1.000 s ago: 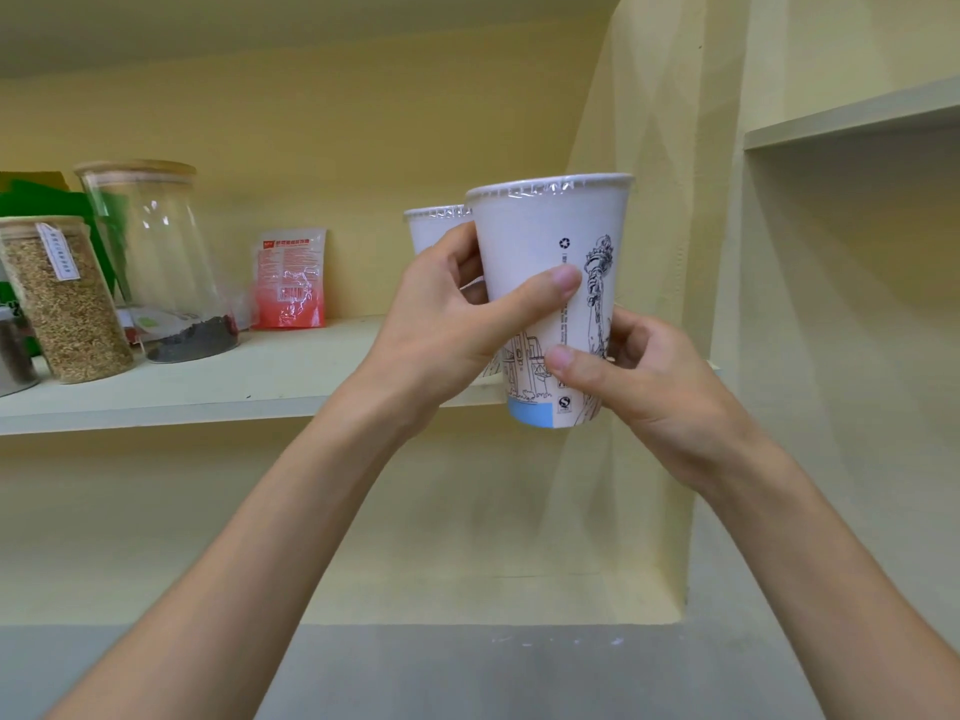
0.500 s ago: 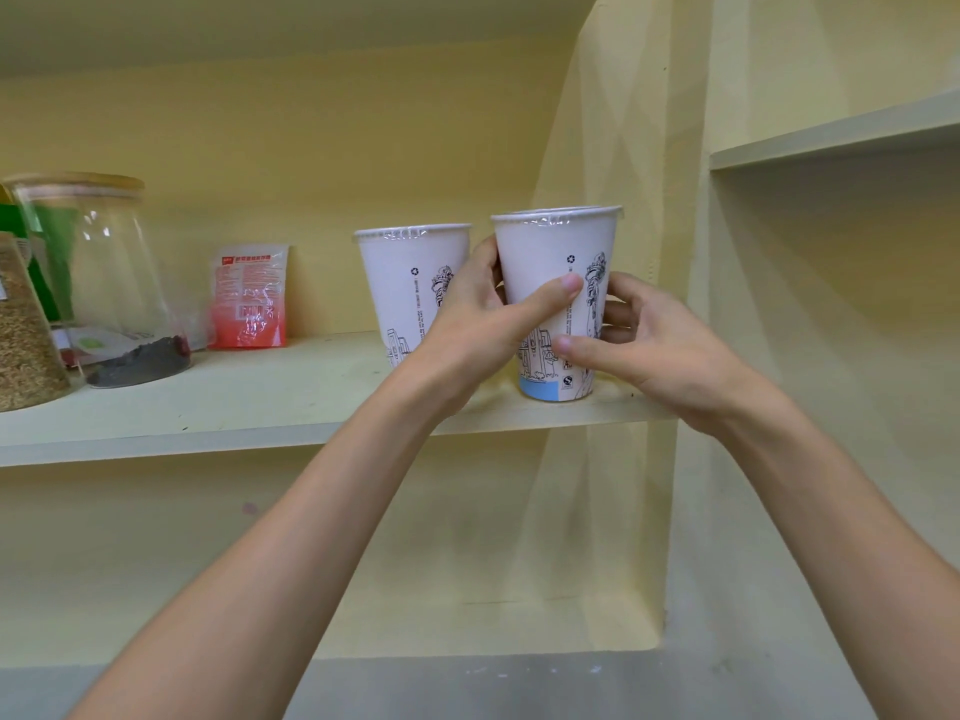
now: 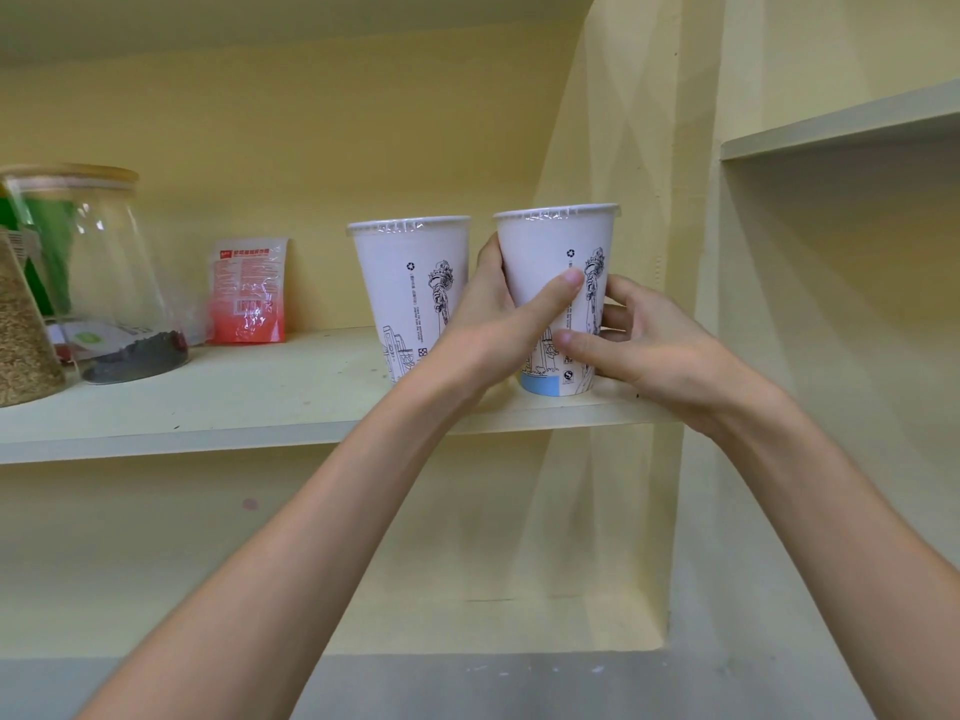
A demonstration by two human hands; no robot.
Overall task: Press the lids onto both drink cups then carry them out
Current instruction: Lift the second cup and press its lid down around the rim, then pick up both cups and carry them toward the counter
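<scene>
Two white paper drink cups with black line drawings stand side by side on a cream shelf (image 3: 260, 407), each with a clear plastic lid on its rim. The right cup (image 3: 545, 252) has a blue band at its foot and rests near the shelf's front edge. My left hand (image 3: 483, 324) wraps its left side with the thumb across the front. My right hand (image 3: 649, 345) holds its right side, thumb low on the front. The left cup (image 3: 410, 288) stands free just behind my left hand.
On the shelf's left stand a glass jar (image 3: 104, 283) with dark contents, a jar of grain (image 3: 21, 330) and a red-and-white packet (image 3: 249, 293) leaning on the back wall. A vertical divider (image 3: 696, 304) borders the right cup. A higher shelf (image 3: 841, 122) lies to the right.
Both hands lowered the right cup from mid-air down onto the shelf next to the left cup. The view shifted left and the hands stayed on the cup.
</scene>
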